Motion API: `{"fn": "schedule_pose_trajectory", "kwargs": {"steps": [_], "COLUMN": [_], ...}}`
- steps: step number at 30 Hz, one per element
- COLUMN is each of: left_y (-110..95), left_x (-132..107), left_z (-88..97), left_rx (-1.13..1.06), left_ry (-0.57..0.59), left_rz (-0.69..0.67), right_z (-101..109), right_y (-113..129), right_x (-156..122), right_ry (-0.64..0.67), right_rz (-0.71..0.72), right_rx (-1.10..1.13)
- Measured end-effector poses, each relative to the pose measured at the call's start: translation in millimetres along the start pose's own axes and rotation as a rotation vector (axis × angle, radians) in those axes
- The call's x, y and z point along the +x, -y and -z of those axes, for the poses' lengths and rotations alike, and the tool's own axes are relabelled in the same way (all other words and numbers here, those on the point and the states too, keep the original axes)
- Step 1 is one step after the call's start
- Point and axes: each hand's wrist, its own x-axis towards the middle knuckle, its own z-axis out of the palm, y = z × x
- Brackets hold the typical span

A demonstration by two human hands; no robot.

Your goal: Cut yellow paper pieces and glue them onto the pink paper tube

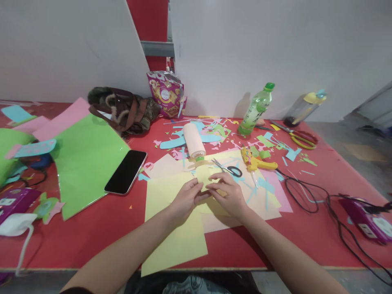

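My left hand (186,199) and my right hand (229,193) meet over a small yellow piece of paper (206,175), each pinching an edge of it with closed fingers. The piece lies above a large yellow sheet (171,228) on the red table (92,228). Small black-handled scissors (228,168) lie just beyond my right hand. A paper-wrapped bottle (194,140) with a green cap rests on its side behind them, and a yellow glue gun (255,160) is to the right.
A black phone (126,171) lies on a green sheet (87,157) at left. A green bottle (256,109), red-handled scissors (301,136), a snack bag (167,94) and a camouflage bag (122,109) stand at the back. Black cables (309,196) run to a purple power strip (367,218).
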Motion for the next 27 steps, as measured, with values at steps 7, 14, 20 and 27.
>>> {"fn": "schedule_pose_trajectory", "kwargs": {"steps": [7,14,20,27], "left_y": [-1.0,2.5,3.2,-1.5], "left_x": [-1.3,-5.6,-5.8,-3.6], "left_z": [-3.4,-5.7,-4.5,-2.5], "left_rx": [0.196,0.352,0.442,0.582], "left_ry": [0.017,0.103,0.101,-0.045], "left_rz": [-0.006,-0.001,-0.028,-0.077], "right_z": [2.5,1.0,3.9,4.7], "right_y": [2.8,-0.5,3.1,7.5], "right_x": [0.7,-1.3,1.4,3.2], "right_ry": [-0.016,-0.019,0.012,0.050], "right_rz": [-0.113,-0.618,-0.673,-0.692], "right_rx": [0.087,0.317,0.314,0.295]}}
